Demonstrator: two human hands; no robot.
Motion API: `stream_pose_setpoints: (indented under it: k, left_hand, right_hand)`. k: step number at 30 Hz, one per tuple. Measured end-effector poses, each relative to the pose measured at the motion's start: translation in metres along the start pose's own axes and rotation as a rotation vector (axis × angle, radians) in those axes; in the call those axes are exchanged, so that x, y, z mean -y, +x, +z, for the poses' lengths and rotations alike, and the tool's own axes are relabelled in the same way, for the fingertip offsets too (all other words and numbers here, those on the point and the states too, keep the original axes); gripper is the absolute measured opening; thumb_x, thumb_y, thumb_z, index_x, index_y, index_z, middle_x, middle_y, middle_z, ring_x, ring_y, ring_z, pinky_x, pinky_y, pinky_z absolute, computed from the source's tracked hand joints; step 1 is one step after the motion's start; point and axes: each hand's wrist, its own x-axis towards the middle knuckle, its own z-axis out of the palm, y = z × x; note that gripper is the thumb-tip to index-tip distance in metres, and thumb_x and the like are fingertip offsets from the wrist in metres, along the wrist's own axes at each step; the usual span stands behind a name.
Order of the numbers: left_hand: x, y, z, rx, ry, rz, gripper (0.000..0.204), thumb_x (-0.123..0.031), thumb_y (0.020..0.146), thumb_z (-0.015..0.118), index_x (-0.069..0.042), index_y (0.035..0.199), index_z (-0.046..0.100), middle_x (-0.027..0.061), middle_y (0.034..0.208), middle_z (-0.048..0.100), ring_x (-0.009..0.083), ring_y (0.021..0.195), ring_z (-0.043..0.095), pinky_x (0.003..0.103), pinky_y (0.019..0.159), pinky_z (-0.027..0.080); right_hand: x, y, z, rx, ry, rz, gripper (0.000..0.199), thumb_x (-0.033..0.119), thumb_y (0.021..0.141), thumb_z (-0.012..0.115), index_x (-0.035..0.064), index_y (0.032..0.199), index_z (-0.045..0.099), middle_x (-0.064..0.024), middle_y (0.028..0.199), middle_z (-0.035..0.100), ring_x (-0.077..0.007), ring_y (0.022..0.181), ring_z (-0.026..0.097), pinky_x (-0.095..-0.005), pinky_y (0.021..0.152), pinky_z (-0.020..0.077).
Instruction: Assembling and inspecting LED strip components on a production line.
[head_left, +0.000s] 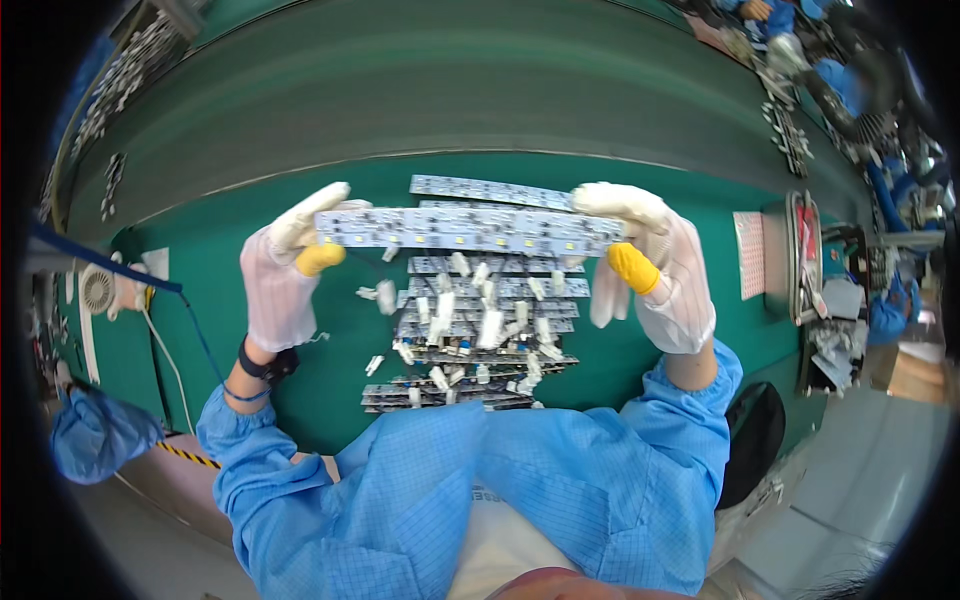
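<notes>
Between my two gloved hands a long white LED circuit board strip [470,231] is held up level, with a row of small yellowish LEDs along its lower edge. My left hand [290,265] pinches its left end, a yellow finger cot on the thumb. At the other end my right hand [650,260] is closed on the strip, its thumb also in a yellow cot. Beneath lies a stack of similar circuit boards [520,318] with white connectors and short leads. Another board strip [490,190] shows just beyond the held one, partly hidden by it.
The green mat [340,390] covers the bench, with a grey conveyor belt [500,105] along its far side. A small white fan [100,288] stands at the left, near a blue wrist cord [200,345]. On the right are a metal tray [800,258] and a pink-white sheet [750,254].
</notes>
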Motion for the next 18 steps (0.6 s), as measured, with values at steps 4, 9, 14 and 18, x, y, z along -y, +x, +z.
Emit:
stream_pose_setpoints:
  k: [4, 9, 14, 18]
  left_hand:
    - [0.005, 0.007, -0.002, 0.042, 0.157, 0.033, 0.043, -0.028, 0.087, 0.063, 0.001, 0.119, 0.060, 0.0106, 0.103, 0.070, 0.0128, 0.091, 0.064, 0.024, 0.082, 0.049]
    - [0.007, 0.001, 0.000, -0.004, 0.050, 0.004, 0.044, -0.025, 0.084, 0.066, 0.002, 0.119, 0.061, 0.0108, 0.103, 0.070, 0.0125, 0.090, 0.064, 0.024, 0.082, 0.049]
    - [0.003, -0.009, 0.004, -0.015, -0.151, 0.057, 0.047, -0.020, 0.077, 0.073, 0.003, 0.116, 0.062, 0.0116, 0.105, 0.069, 0.0140, 0.090, 0.065, 0.025, 0.080, 0.051]
    - [-0.005, -0.006, 0.000, 0.035, 0.110, 0.292, 0.045, -0.028, 0.073, 0.075, -0.005, 0.111, 0.066, 0.0109, 0.103, 0.069, 0.0215, 0.088, 0.068, 0.028, 0.077, 0.053]
  right_hand:
    - [-0.003, 0.000, -0.001, 0.094, 0.103, -0.092, 0.054, 0.036, 0.089, 0.061, -0.0018, 0.126, 0.050, -0.0120, 0.087, 0.066, -0.0101, 0.050, 0.061, -0.0165, 0.039, 0.0409]
    - [-0.008, 0.004, -0.006, 0.015, -0.055, -0.093, 0.049, 0.032, 0.087, 0.060, -0.0026, 0.121, 0.053, -0.0099, 0.085, 0.065, -0.0100, 0.049, 0.059, -0.0170, 0.041, 0.0406]
    - [-0.009, 0.007, -0.004, -0.050, 0.000, -0.067, 0.057, 0.038, 0.083, 0.062, -0.0037, 0.121, 0.054, -0.0052, 0.074, 0.062, -0.0085, 0.049, 0.056, -0.0174, 0.042, 0.0361]
    - [-0.013, 0.012, -0.003, -0.119, -0.130, -0.039, 0.062, 0.049, 0.082, 0.061, -0.0020, 0.118, 0.056, -0.0005, 0.066, 0.056, -0.0057, 0.046, 0.051, -0.0167, 0.043, 0.0327]
